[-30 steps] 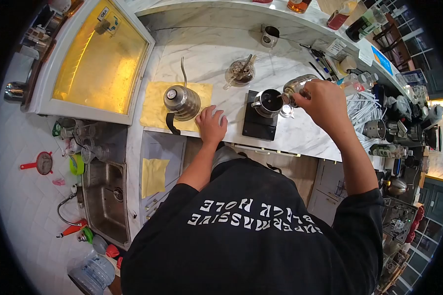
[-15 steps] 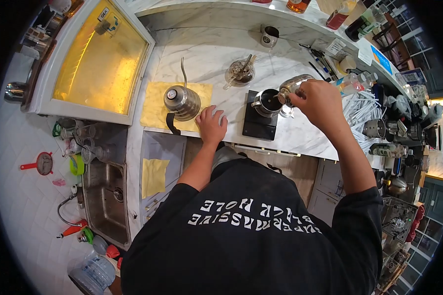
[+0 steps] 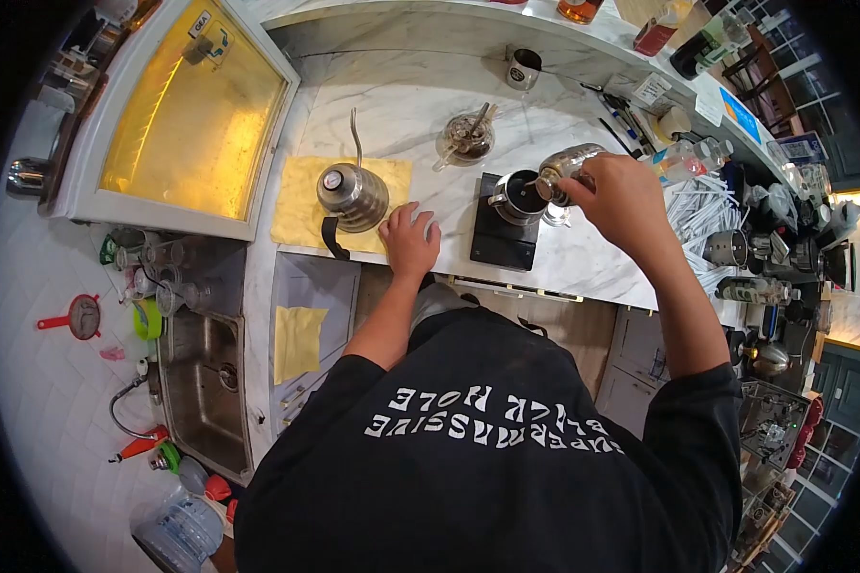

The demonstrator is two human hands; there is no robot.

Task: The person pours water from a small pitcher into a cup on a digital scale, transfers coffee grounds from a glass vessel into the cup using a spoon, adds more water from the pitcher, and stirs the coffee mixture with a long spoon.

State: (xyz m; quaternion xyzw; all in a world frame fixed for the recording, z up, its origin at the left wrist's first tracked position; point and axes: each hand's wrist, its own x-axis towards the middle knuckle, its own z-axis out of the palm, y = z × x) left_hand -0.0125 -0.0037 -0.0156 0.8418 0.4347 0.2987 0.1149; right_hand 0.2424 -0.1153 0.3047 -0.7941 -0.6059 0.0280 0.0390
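My right hand point(image 3: 616, 196) is closed around a clear glass jar point(image 3: 571, 162), tilted with its mouth over a metal cup point(image 3: 520, 198). That cup stands on a black scale point(image 3: 503, 244) and has something dark inside. Whether anything falls from the jar is too small to tell. My left hand point(image 3: 411, 241) lies on the counter's front edge with fingers spread, holding nothing. Beside it, a steel gooseneck kettle point(image 3: 354, 198) with a black handle stands on a yellow cloth point(image 3: 291, 196). Behind the scale sits a glass vessel point(image 3: 469, 139) with a spoon-like handle sticking out.
A dark-mouthed mug point(image 3: 523, 70) stands at the counter's back. White straws point(image 3: 688, 224) and plastic bottles point(image 3: 683, 162) crowd the right side. At the left are a cabinet with a yellow-lit door point(image 3: 196, 124) and a steel sink point(image 3: 205, 401).
My right hand and the glass jar have shifted very slightly, the jar's mouth now a little further left over the metal cup. My left hand stays in place.
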